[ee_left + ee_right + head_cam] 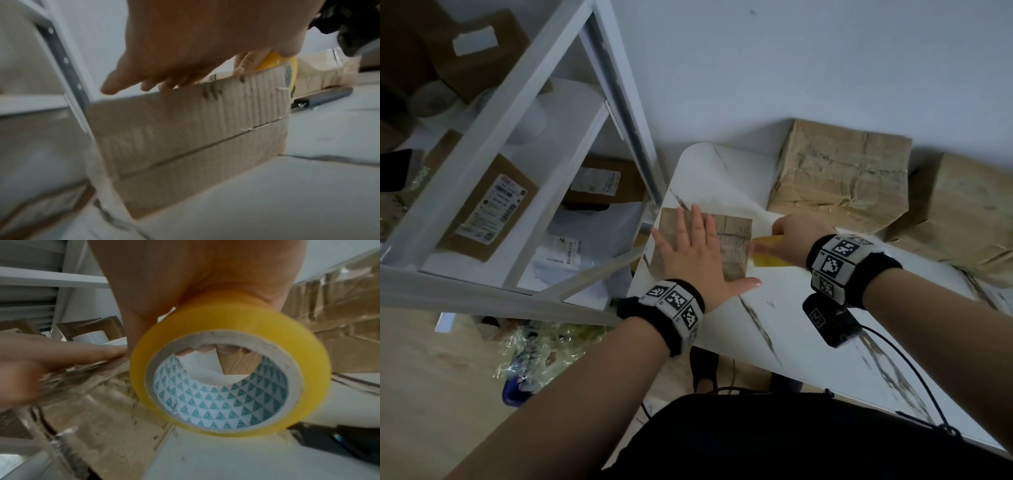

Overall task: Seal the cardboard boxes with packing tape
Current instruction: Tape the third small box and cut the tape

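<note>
A small brown cardboard box (732, 236) sits near the left end of the white marble-look table (808, 325). My left hand (688, 250) lies flat on its top with fingers straight and spread, pressing it down. At the box's right edge my right hand (791, 240) grips a yellowish roll of packing tape (768, 255). In the right wrist view the tape roll (230, 369) fills the middle, fingers hooked through its core, with the box top (98, 402) below left. The left wrist view shows the box's side (195, 138) with a seam along it.
Two larger taped cardboard boxes (839, 178) (959, 219) stand against the wall at the table's back right. A white shelf unit (493, 144) holding labelled parcels stands left of the table. A dark utility knife (320, 99) lies on the table behind the small box. Crumpled plastic wrap (541, 346) lies on the floor.
</note>
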Demonstrator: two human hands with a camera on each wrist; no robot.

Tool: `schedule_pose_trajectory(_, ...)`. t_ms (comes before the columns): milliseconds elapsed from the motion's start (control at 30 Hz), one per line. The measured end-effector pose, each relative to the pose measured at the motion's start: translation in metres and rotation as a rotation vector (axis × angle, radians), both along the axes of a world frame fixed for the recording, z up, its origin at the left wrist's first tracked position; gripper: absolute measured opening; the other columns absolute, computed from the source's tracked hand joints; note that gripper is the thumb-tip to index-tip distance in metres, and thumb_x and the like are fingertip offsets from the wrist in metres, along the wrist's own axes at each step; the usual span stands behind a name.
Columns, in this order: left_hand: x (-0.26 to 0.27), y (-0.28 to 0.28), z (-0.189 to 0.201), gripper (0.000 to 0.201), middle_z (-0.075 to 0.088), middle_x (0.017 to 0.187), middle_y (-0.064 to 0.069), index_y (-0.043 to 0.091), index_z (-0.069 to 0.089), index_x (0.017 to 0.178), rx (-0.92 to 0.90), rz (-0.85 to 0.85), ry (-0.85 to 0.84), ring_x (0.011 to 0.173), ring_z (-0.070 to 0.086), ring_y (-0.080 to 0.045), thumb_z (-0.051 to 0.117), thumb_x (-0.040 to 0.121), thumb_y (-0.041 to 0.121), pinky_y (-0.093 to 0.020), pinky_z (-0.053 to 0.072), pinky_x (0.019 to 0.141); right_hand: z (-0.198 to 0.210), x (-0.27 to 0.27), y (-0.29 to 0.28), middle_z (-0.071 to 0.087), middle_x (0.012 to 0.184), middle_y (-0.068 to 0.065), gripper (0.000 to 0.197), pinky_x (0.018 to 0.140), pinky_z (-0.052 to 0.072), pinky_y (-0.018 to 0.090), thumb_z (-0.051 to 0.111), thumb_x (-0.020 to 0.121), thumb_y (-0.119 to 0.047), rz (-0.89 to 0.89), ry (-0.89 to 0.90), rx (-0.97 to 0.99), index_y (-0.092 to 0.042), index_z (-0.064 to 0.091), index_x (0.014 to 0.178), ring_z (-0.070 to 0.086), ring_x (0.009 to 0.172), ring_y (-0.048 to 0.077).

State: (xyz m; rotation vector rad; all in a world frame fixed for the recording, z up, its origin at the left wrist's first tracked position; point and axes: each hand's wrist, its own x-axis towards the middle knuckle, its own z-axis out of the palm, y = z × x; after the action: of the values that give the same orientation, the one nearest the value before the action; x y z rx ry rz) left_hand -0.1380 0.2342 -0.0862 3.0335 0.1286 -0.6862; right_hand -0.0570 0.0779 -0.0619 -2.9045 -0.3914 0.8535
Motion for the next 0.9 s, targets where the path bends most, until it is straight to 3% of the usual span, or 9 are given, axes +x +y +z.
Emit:
schedule_pose_trajectory(67,0.002,-0.007,-0.003,0.124,-0.029,0.153,-0.014,0.008,-0.020,0.146,-0.024,0.047,0.009,0.141,-0.022,-0.039,0.028,0.066,0.090,-0.071,-0.005,0.106,0.001,-0.002,-0.006,0.056,0.076,0.001,0.056,0.052,0.040,0.026,0.048,0.079,-0.071,-0.045,0.048,0.044,-0.016,0.056,0.084,0.051,0.063,0.015)
schedule_pose_trajectory(233,0.012,0.020,-0.007,0.121,-0.033,0.153,-0.009,0.012,-0.021,0.147,-0.011,-0.103,-0.016,0.140,-0.027,-0.035,0.034,0.069,0.085,-0.068,-0.005,0.108,0.002,-0.007,-0.021,0.046,0.063,0.000,0.053,0.057,0.036,0.027,0.059,0.077,-0.064,-0.140,0.147,0.187,-0.014,0.046,0.063,0.047,0.064,0.017)
schedule_pose_trajectory(367,0.019,0.025,-0.002,0.121,-0.029,0.154,-0.007,0.016,-0.018,0.148,0.002,-0.117,0.013,0.141,-0.026,-0.034,0.043,0.067,0.083,-0.071,0.000,0.107,-0.003,-0.019,-0.023,0.050,0.066,-0.002,0.047,0.056,0.034,0.026,0.054,0.083,-0.060,-0.156,0.187,0.254,-0.018,0.050,0.064,0.047,0.063,0.013)
schedule_pose_trajectory(533,0.024,0.016,0.006,0.129,-0.034,0.152,0.000,0.043,-0.027,0.140,0.011,-0.189,0.125,0.137,-0.025,-0.047,0.056,0.052,0.088,-0.081,0.003,0.097,-0.006,-0.022,-0.021,0.046,0.065,-0.002,0.045,0.060,0.033,0.030,0.040,0.094,-0.052,-0.163,0.086,0.290,-0.019,0.044,0.063,0.049,0.071,0.021)
schedule_pose_trajectory(633,0.027,0.016,0.009,0.127,-0.022,0.155,0.003,0.045,-0.019,0.143,0.008,-0.181,0.113,0.138,-0.020,-0.048,0.066,0.056,0.079,-0.080,0.011,0.097,-0.003,-0.021,-0.023,0.047,0.067,-0.005,0.042,0.066,0.031,0.029,0.038,0.096,-0.049,-0.195,0.054,0.299,-0.022,0.045,0.065,0.048,0.077,0.020)
schedule_pose_trajectory(800,0.036,0.013,0.016,0.129,-0.001,0.152,-0.002,0.043,-0.014,0.145,0.037,-0.196,0.097,0.138,-0.007,-0.050,0.072,0.054,0.075,-0.079,0.021,0.095,-0.001,-0.023,-0.018,0.053,0.081,0.003,0.044,0.070,0.030,0.026,0.035,0.098,-0.047,-0.198,0.044,0.268,-0.009,0.057,0.088,0.048,0.083,0.021)
schedule_pose_trajectory(900,0.038,0.014,0.019,0.130,0.004,0.150,-0.003,0.043,-0.010,0.145,0.025,-0.199,0.103,0.137,-0.002,-0.050,0.074,0.052,0.073,-0.079,0.022,0.094,-0.001,-0.022,-0.018,0.046,0.069,-0.002,0.046,0.069,0.031,0.027,0.035,0.097,-0.048,-0.229,0.050,0.240,-0.012,0.048,0.071,0.047,0.079,0.021)
